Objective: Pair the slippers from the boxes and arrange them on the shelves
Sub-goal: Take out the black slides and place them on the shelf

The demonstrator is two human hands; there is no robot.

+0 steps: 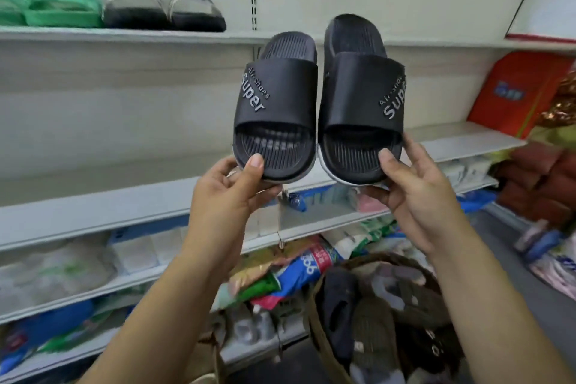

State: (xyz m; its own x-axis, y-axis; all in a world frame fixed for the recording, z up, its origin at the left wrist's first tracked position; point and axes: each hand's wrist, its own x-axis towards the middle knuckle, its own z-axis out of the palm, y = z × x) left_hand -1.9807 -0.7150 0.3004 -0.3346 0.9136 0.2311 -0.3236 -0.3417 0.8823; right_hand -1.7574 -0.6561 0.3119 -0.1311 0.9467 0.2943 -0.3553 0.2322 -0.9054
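Two matching black slide slippers with "Super" lettering hang side by side in front of the shelves. My left hand (232, 193) pinches the toe end of the left black slipper (277, 103), thumb on its footbed. My right hand (414, 190) pinches the toe end of the right black slipper (361, 93) the same way. Both slippers point heel-up, their inner edges almost touching. On the upper shelf (124, 36) stand a green pair (53, 8) and a grey furry pair (165, 9).
A box of mixed dark slippers (383, 315) sits low in front of me. Middle shelf (93, 212) runs behind my hands. Lower shelves hold packaged goods. A red box (511, 90) and stacked red-brown goods (542, 184) are at right.
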